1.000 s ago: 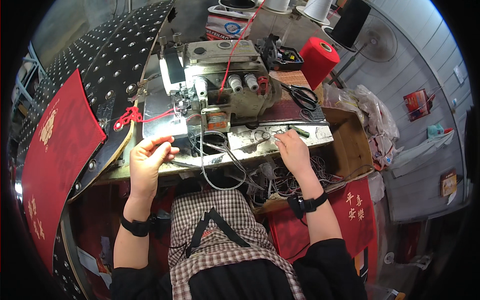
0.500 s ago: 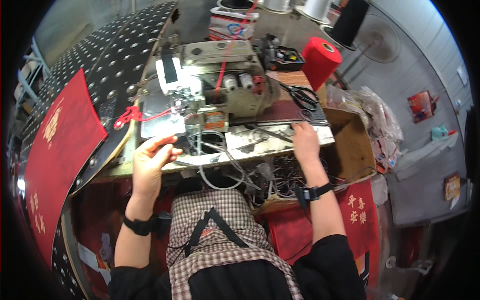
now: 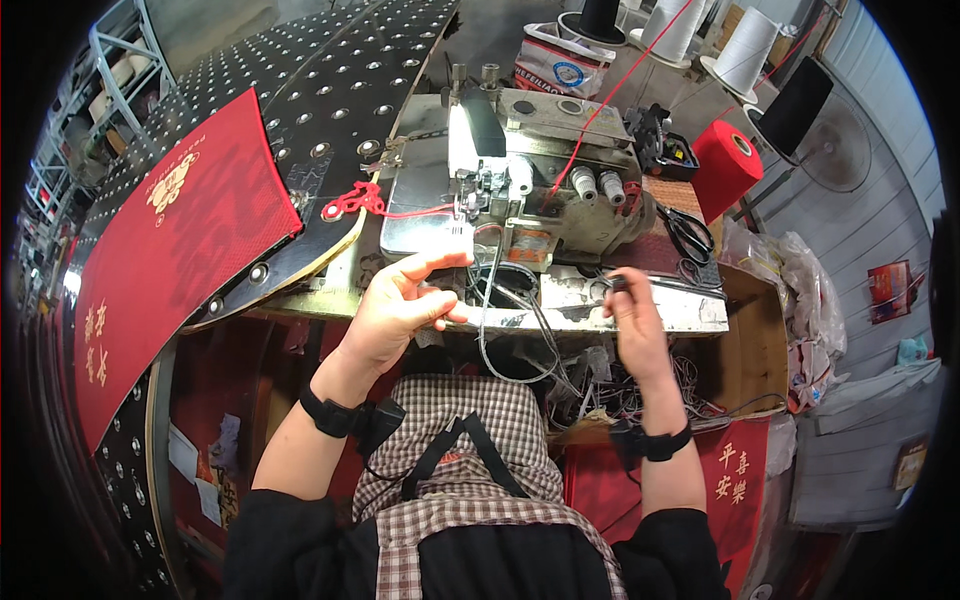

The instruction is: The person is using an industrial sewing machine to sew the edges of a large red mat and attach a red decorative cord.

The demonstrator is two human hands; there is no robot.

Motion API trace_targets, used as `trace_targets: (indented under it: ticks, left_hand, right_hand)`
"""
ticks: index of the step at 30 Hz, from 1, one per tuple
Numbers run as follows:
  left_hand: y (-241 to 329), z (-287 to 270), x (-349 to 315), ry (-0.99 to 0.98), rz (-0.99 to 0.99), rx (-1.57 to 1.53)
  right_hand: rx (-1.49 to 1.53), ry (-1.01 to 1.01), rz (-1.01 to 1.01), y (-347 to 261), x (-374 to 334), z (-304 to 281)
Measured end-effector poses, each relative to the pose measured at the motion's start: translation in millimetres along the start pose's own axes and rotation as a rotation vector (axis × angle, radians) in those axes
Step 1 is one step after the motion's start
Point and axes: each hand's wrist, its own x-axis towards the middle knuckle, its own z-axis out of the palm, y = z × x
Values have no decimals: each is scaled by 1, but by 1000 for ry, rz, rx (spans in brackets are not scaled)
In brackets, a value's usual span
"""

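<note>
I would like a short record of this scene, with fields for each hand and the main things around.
left hand: open, fingers spread, at the table edge before the sewing machine
right hand: pinching a small dark thing, too small to tell
red cloth: flat on the studded table, left
red thread cone: right of machine
scissors: beside cone

A sewing workshop: an industrial sewing machine (image 3: 530,170) stands at the centre, thread cones (image 3: 745,45) far right, red cloth (image 3: 170,240) at the left.

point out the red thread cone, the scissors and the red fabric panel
red thread cone (image 3: 724,168), head view, on its side wall
scissors (image 3: 690,236), head view, on the handles
red fabric panel (image 3: 170,235), head view, on its middle
</note>
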Motion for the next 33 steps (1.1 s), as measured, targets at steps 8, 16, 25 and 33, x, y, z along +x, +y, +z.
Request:
trace_targets:
  ticks: [8, 16, 25, 33]
  left_hand:
    - [-2, -5, -4, 66, 7, 28]
    - [-6, -9, -8, 86, 45, 160]
    - [-6, -11, -6, 77, -53, 176]
    - [-4, -8, -12, 154, -58, 160]
  right_hand:
    - [380, -324, 169, -49, 10, 92]
    - [55, 18, -22, -38, 10, 63]
    - [-890, 372, 44, 89, 34, -85]
    - [-995, 498, -251, 61, 52, -71]
